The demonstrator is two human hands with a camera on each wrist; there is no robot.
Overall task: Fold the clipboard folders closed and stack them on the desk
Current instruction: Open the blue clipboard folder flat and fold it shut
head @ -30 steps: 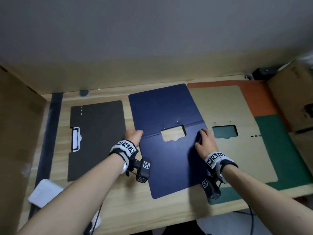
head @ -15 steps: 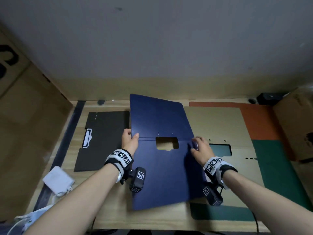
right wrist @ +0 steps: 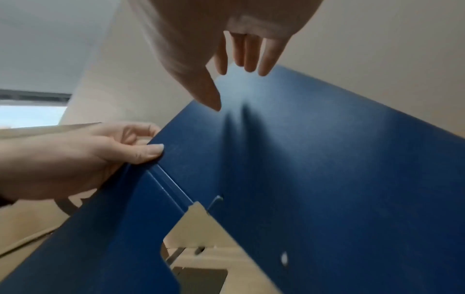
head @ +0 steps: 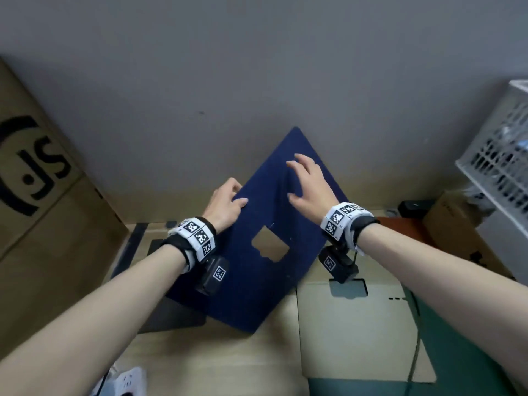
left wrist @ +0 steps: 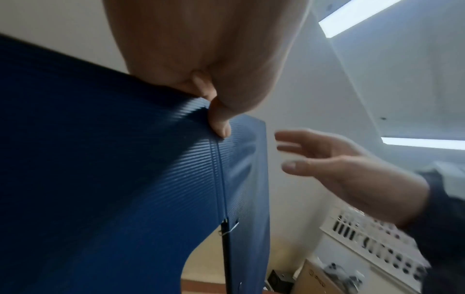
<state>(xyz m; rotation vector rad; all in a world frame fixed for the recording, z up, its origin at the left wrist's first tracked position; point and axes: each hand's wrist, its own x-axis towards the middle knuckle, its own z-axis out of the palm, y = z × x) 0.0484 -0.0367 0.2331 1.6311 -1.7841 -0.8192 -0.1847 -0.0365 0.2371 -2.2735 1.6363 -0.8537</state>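
The blue clipboard folder (head: 251,292) is raised off the desk and turned diagonally, one corner pointing up at the wall. My left hand (head: 238,194) pinches its left edge at the fold line, thumb (left wrist: 219,119) on the near face. My right hand (head: 294,178) hovers with fingers spread over the upper flap (right wrist: 327,179); in the left wrist view it is apart from the folder's edge. A beige folder (head: 357,324) lies open and flat on the desk to the right. A black folder (head: 174,315) lies at the left, mostly hidden by my arm and the blue folder.
A large cardboard box (head: 43,195) stands at the left. At the right are a white plastic basket (head: 503,155) and a smaller cardboard box (head: 457,224). A green mat (head: 457,352) and an orange mat (head: 400,224) lie under the beige folder. A white power strip (head: 128,381) is at the near left.
The blue folder has come up off the desk and swung diagonal. My left hand moved from its side to pinching the edge. My right hand left the fold area and rose over the upper flap.
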